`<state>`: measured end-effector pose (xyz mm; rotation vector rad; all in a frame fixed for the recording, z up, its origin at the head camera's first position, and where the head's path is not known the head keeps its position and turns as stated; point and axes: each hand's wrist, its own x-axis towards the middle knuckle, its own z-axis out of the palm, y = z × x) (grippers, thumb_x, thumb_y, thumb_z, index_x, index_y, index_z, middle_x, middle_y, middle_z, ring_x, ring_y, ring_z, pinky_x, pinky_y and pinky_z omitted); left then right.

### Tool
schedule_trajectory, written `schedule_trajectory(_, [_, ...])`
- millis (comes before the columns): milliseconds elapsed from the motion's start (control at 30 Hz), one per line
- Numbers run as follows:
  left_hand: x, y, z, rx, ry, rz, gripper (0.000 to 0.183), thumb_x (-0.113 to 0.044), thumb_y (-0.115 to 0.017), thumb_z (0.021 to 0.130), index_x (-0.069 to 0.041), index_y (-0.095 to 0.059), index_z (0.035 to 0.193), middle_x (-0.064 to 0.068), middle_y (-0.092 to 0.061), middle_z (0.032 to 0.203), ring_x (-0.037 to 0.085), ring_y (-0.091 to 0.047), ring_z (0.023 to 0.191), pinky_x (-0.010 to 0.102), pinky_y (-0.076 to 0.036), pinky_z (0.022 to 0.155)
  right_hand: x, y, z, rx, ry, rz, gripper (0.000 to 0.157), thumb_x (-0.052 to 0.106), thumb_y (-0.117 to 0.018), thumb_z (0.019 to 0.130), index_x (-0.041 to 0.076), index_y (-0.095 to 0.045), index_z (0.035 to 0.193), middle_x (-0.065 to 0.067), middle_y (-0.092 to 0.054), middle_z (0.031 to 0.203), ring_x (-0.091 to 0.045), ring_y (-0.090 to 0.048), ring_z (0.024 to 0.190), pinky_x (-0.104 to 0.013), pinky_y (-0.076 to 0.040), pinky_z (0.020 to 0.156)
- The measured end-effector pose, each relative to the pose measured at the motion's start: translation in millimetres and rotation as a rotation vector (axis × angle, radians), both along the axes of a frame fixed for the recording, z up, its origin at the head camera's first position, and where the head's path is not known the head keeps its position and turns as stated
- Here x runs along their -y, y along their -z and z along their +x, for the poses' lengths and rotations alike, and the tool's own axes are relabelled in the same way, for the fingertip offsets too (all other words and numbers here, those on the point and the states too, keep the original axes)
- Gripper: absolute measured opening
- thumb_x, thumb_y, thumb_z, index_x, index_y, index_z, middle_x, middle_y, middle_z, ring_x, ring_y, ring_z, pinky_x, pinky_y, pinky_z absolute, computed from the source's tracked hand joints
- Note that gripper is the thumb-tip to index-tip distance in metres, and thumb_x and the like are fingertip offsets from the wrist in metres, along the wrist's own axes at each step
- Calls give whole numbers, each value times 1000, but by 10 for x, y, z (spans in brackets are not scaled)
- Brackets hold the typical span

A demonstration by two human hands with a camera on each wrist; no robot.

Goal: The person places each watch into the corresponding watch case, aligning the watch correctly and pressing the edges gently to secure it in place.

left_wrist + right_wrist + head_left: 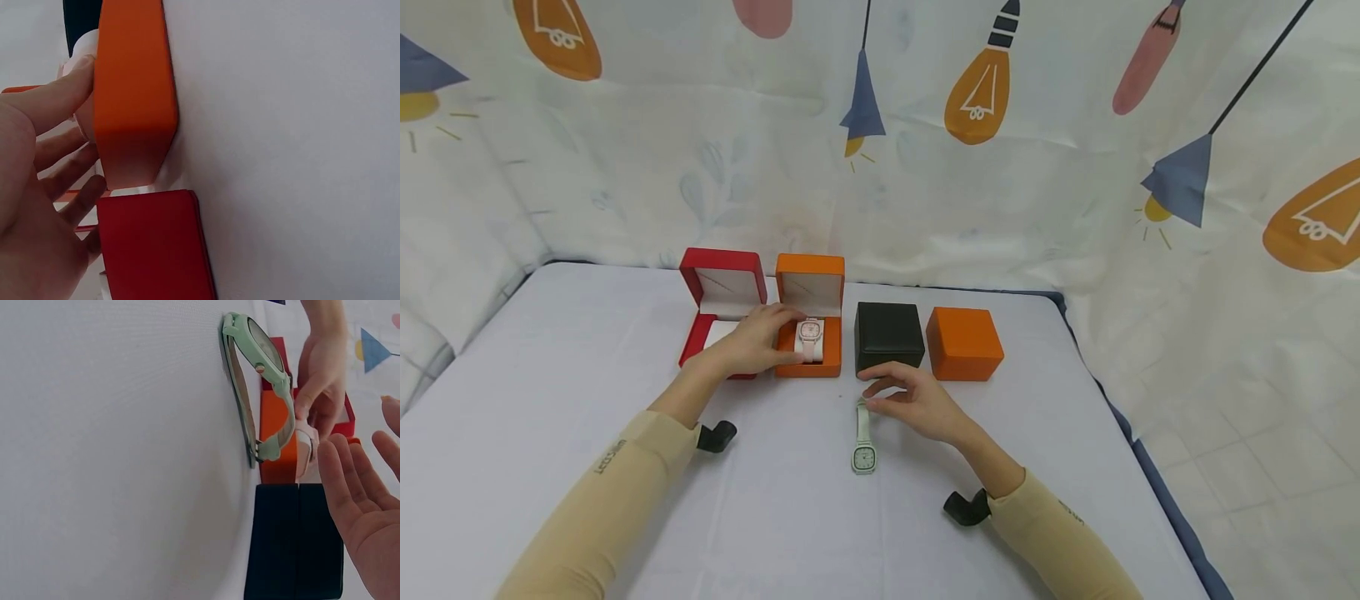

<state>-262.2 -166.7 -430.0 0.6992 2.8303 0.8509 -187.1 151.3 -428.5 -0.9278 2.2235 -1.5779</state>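
My left hand (752, 340) reaches into an open orange watch box (833, 354). Its thumb and fingers grip a pink wristwatch (810, 331) on a white cushion, thumb near the strap's lower end. The left wrist view shows that thumb (78, 81) against the pale cushion, just inside the box wall. A light green wristwatch (864, 458) lies on the table, its strap fastened in a loop and pointing away from me. Just above the strap's far end hovers my right hand (921, 404), fingers loosely bent. In the right wrist view, its fingers (350, 478) are apart from the watch and hold nothing.
Left of the orange box stands an open red watch box (724, 260) with a white cushion (718, 332), partly behind my left hand. To the right are a closed dark box (890, 333) and a closed orange box (966, 346). A patterned curtain (910, 208) hangs behind the white table (797, 517).
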Motion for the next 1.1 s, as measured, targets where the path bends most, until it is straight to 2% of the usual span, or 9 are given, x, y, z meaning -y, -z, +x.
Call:
schedule_trajectory(167, [-3, 0, -13, 11, -6, -29, 71, -30, -79, 90, -3, -49, 148, 24, -41, 153, 46, -29, 141, 66, -20, 117, 5, 2, 8, 1, 2, 2, 37, 5, -73, 96, 6, -65, 132, -22, -62, 130, -24, -66, 110, -36, -57, 93])
schedule_trajectory(300, [-14, -15, -1, 19, -18, -29, 72, -29, -79, 89, -3, -49, 148, 25, -40, 153, 46, -28, 141, 67, -21, 117, 20, -17, 19, 5, 3, -4, 36, 2, -72, 96, 3, -65, 131, -22, -63, 129, -27, -66, 110, -38, -57, 93])
schedule_trajectory(467, [-33, -20, 4, 13, -46, -2, 71, -27, -81, 87, -1, -52, 146, 24, -44, 149, 44, -35, 137, 64, -27, 115, 35, -20, 9, 3, 2, 3, 37, 2, -72, 96, 0, -64, 131, -21, -63, 128, -27, -66, 110, -42, -57, 94])
schedule_trajectory(567, [-55, -36, 11, 4, -59, 14, 69, -24, -83, 85, 0, -55, 143, 24, -47, 146, 44, -38, 134, 62, -30, 115, 38, -23, 4, -2, -4, 5, 37, 5, -73, 96, 1, -64, 131, -21, -63, 128, -24, -66, 109, -40, -57, 94])
schedule_trajectory(800, [-62, -73, 51, 9, -63, 6, 71, -23, -83, 86, -1, -53, 146, 27, -44, 145, 44, -39, 133, 64, -35, 111, 51, -61, -22, -22, -7, -3, 35, 6, -72, 97, 2, -64, 131, -23, -62, 128, -24, -66, 109, -38, -56, 94])
schedule_trajectory(967, [-17, -85, 103, 14, -68, 72, 70, -25, -81, 87, -1, -52, 146, 25, -46, 142, 42, -42, 130, 62, -40, 108, 61, -125, -85, -54, -7, -5, 36, 5, -70, 98, -4, -62, 132, -23, -63, 128, -23, -66, 109, -36, -56, 94])
schedule_trajectory(1100, [17, -127, 154, -4, -122, 128, 62, -23, -77, 92, -1, -53, 145, 22, -51, 137, 41, -49, 125, 59, -48, 101, 85, -203, -180, -87, 13, -15, 35, 5, -70, 98, -3, -63, 131, -19, -64, 128, -21, -65, 110, -35, -57, 93])
